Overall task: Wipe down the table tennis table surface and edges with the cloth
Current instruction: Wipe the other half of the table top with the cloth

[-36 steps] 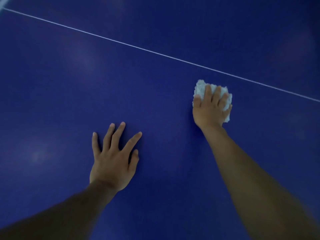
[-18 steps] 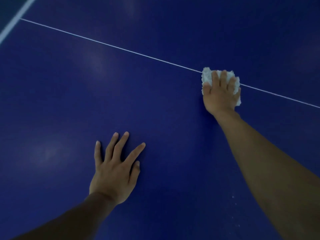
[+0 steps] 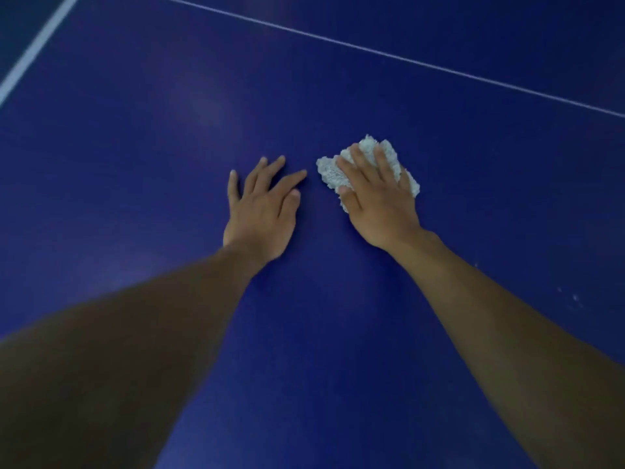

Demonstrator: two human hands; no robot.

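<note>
The dark blue table tennis table point(image 3: 135, 164) fills the view. A crumpled white cloth point(image 3: 329, 172) lies on it near the middle, and my right hand point(image 3: 375, 194) presses down on it with fingers spread flat over the top. My left hand point(image 3: 263, 204) rests flat on the bare table just left of the cloth, fingers straight and splayed, a small gap from the cloth's edge.
A thin white centre line point(image 3: 406, 59) runs diagonally across the top right. A wider white edge line point(image 3: 37, 49) marks the table's border at the top left. A few small white specks point(image 3: 571, 296) sit on the surface at the right.
My right hand has drawn the cloth back from the white centre line toward me and to the left, close beside my left hand. The view has shifted, showing more of the left edge line.
</note>
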